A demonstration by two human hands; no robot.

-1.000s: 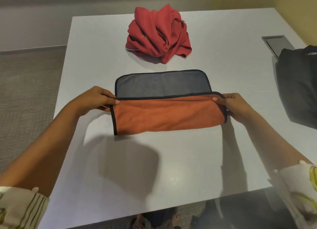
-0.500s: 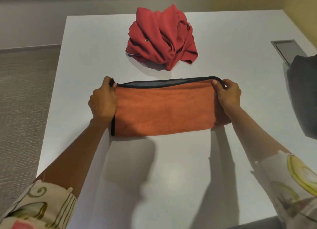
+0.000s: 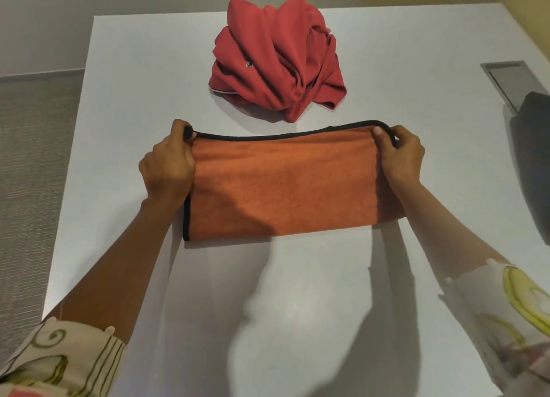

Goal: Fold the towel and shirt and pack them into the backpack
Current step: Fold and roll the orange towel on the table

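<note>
Towel: folded, spans between our hands on the bench.
Left hand: pinches its far left corner.
Right hand: pinches its far right corner.
Handling: we judge it soft, limp, light; hold the hemmed corners.

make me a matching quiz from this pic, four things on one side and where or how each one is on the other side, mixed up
Things:
1 towel
2 shirt
3 backpack
4 left hand

Place or state:
a dark, at the right edge of the view
b crumpled in a heap on the far part of the table
c grips the towel's far left corner
d folded, orange side up

Pairs: 1-d, 2-b, 3-a, 4-c
</note>
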